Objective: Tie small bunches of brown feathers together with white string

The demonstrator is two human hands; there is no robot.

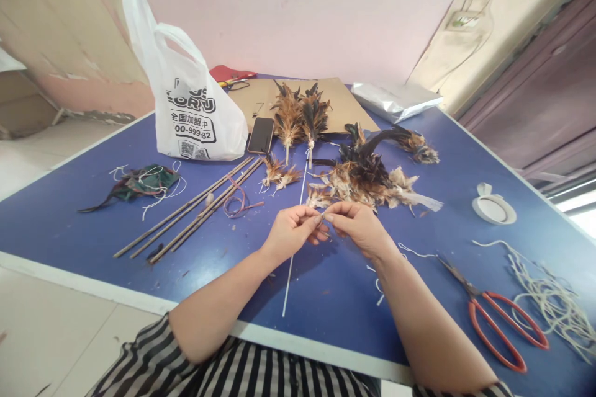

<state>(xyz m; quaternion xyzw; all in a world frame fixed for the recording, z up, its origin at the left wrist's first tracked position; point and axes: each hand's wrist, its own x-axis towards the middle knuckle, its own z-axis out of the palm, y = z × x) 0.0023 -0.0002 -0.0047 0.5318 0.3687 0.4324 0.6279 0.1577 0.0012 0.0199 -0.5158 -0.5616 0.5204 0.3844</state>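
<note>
Over the middle of the blue table, my left hand (pixel 295 229) and my right hand (pixel 358 226) meet at the fingertips. Both are closed in a pinch around something small and thin, too small to name. Just beyond the fingertips lies a loose pile of brown, cream and black feathers (pixel 358 180); whether one of its feathers reaches into my fingers, I cannot tell. Two tied feather bundles (pixel 287 115) stand out farther back, their pale stems toward me. Smaller feather tufts (pixel 279 173) with white thread lie left of the pile.
Red-handled scissors (pixel 500 322) and tangled white string (pixel 549 298) lie at right, below a tape roll (pixel 494 208). Thin sticks (pixel 200 214), a phone (pixel 261 135) and a white plastic bag (pixel 195 105) are at left. Cardboard (pixel 344 105) and a silver packet (pixel 395 99) lie behind.
</note>
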